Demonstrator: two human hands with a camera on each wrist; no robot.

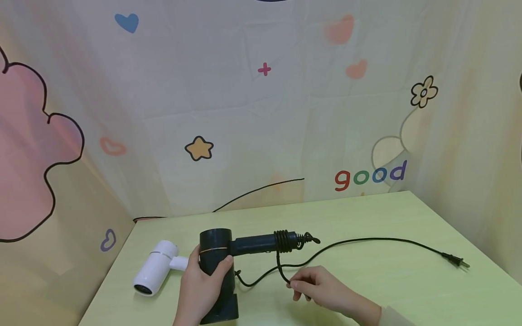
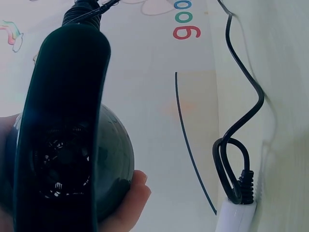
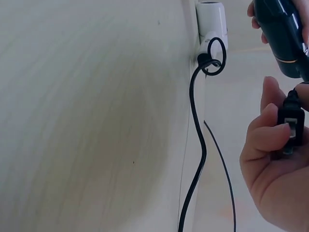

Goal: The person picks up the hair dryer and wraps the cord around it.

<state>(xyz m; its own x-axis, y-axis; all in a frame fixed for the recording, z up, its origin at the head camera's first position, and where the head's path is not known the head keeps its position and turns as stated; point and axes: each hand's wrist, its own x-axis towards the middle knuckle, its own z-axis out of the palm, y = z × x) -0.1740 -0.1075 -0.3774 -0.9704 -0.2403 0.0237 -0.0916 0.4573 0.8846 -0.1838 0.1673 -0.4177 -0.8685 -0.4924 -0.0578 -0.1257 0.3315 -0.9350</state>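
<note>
A dark hair dryer (image 1: 215, 239) is gripped around its barrel by my left hand (image 1: 199, 286), the thumb on the near side. Its handle (image 1: 253, 244) points right, with the black cord (image 1: 282, 241) wound in several turns near the handle's end. My right hand (image 1: 320, 286) pinches the loose end of this cord below the handle. In the right wrist view, a black plug (image 3: 290, 117) sits between the thumb and fingers. A nozzle (image 2: 63, 116) on the dryer fills much of the left wrist view and hides part of the left hand.
On the left of the pale green table (image 1: 367, 217) lies a white hair dryer (image 1: 152, 271). Its black cord (image 1: 367, 238) runs behind the dark dryer and across to a two-pin plug (image 1: 454, 259) on the right. A printed curtain (image 1: 244, 99) hangs behind the table.
</note>
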